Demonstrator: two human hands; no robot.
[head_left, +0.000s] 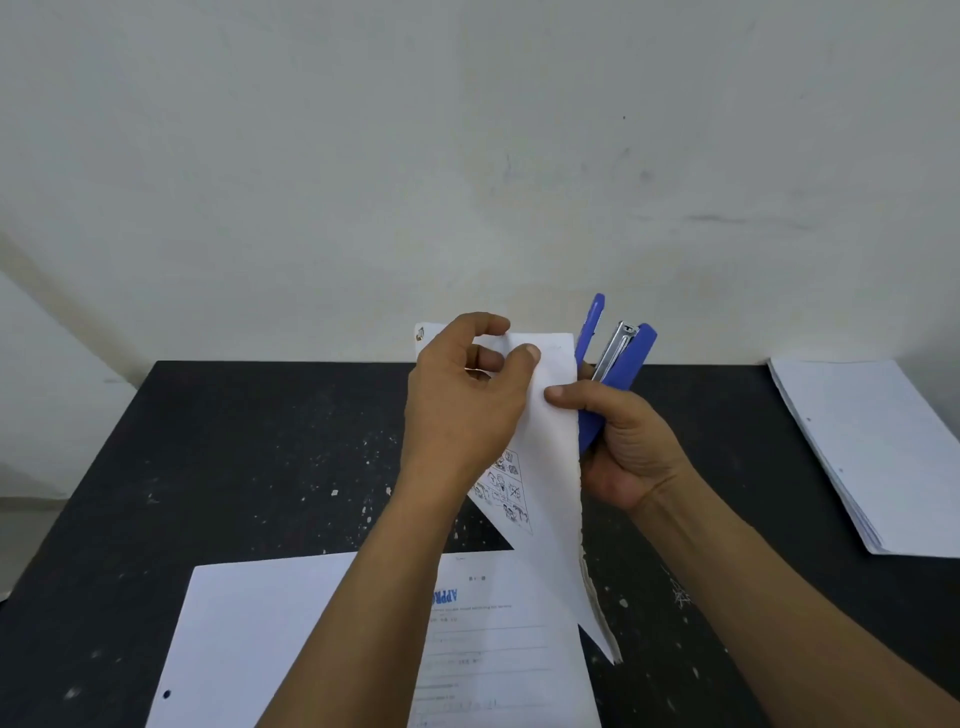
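Observation:
My left hand (465, 400) pinches the top of a thin set of white printed sheets (553, 467), held up above the table and hanging down to a pointed corner. My right hand (626, 452) grips a blue stapler (615, 364) that stands upright with its jaws apart, just right of the sheets' upper edge. The right thumb presses on the paper's face. The stapler's lower body is hidden behind the paper and my palm.
A black speckled table (260, 457) stands against a white wall. Printed sheets (291, 639) lie at the near edge under my arms. A stack of white paper (872, 452) lies at the right side of the table.

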